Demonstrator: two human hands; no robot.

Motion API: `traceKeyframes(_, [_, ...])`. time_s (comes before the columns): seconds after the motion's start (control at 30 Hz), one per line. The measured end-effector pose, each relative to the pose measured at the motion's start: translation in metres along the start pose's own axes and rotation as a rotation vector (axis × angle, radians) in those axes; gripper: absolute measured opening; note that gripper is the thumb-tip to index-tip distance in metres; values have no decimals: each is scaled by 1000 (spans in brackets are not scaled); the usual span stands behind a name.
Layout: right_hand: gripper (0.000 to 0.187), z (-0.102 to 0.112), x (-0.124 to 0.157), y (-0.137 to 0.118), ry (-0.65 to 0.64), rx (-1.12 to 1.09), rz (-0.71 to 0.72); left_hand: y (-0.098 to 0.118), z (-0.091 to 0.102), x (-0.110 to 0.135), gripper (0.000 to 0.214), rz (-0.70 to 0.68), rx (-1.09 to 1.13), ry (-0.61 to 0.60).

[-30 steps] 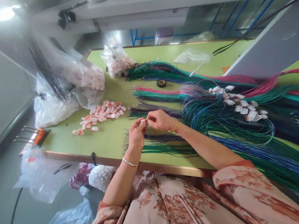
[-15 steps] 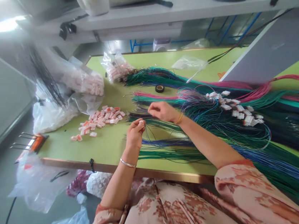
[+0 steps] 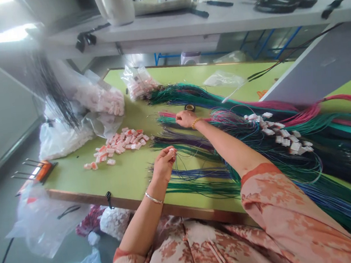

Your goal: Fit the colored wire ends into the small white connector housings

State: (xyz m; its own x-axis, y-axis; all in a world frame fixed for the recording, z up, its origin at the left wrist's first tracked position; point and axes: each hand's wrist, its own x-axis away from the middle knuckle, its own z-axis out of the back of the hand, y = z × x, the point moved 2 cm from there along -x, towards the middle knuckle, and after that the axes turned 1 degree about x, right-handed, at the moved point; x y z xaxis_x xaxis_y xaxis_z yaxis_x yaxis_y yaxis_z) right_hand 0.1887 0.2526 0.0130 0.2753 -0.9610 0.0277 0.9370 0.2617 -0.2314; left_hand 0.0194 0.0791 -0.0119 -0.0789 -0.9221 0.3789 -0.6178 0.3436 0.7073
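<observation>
Sitting just right of the loose connector pile (image 3: 123, 144), a white connector (image 3: 172, 151) is pinched by the fingers of the left hand (image 3: 163, 165). Farther right of that pile, the right hand (image 3: 186, 119) is held over pink and green wires (image 3: 166, 114); whether any is grasped cannot be told. Neighbouring wires might be snagged, so closely are they laid, and the connector could be dropped if loosely pinched. No brand, label or writing can be read.

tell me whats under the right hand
Pink wires and green wires run beneath the right hand, their ends showing to its left. The stretch directly under it is covered, so whether it pinches any wire cannot be told.
</observation>
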Motion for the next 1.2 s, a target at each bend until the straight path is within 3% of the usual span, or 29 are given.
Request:
traceKeyframes(0.3, [23,-1,-1,-4,-97,116,69,-1,1,1,29,25,6,7])
traceKeyframes(0.53, [27,0,3,0,-22,139,102,1,0,2,30,25,3,1])
traceKeyframes(0.87, [22,11,-10,-5,29,-155,97,0,0,2,30,26,8,0])
traceKeyframes(1.07, [26,32,-16,8,-44,-78,-174,0,1,2,29,22,18,-2])
traceKeyframes(1.2, [26,42,-14,4,13,-144,-134,-2,1,1,29,30,23,5])
